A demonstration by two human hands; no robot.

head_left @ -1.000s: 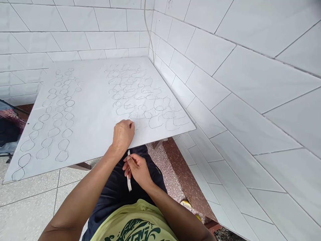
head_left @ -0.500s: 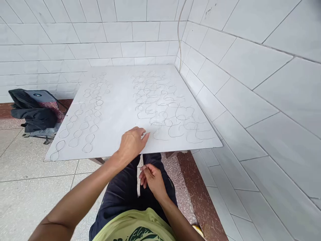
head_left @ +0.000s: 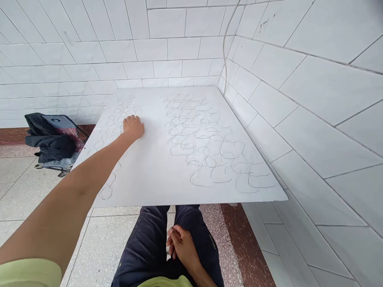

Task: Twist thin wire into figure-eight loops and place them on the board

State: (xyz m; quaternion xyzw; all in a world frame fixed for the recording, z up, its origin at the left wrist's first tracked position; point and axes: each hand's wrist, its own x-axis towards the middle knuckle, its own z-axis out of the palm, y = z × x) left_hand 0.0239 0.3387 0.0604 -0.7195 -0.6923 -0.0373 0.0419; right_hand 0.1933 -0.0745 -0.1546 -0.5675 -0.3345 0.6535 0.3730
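A white board (head_left: 149, 171) carries thin, wire-like curved pieces. Closed figure-eight loops (head_left: 110, 180) run in rows along its left side, partly covered by my left arm. On the right lie many open, looped curves (head_left: 209, 143), overlapping each other. My left hand (head_left: 133, 127) is on the far left part of the board, over the figure-eight rows, back upward and fingers bent down; its fingertips are hidden. Low over my lap, below the near edge, my right hand (head_left: 183, 245) has curled fingers with the thumb against them; anything between them is too small to make out.
White tiled walls (head_left: 299, 111) meet behind and right of the board. A pale cable (head_left: 225, 52) hangs in the corner. At left, a folding chair (head_left: 60, 159) with dark cloth (head_left: 50, 143) on it stands on the floor. My legs (head_left: 146, 243) are under the near edge.
My left hand has moved from the near edge, forward and left, onto the figure-eight rows. The right hand stays over my lap. The view has shifted slightly.
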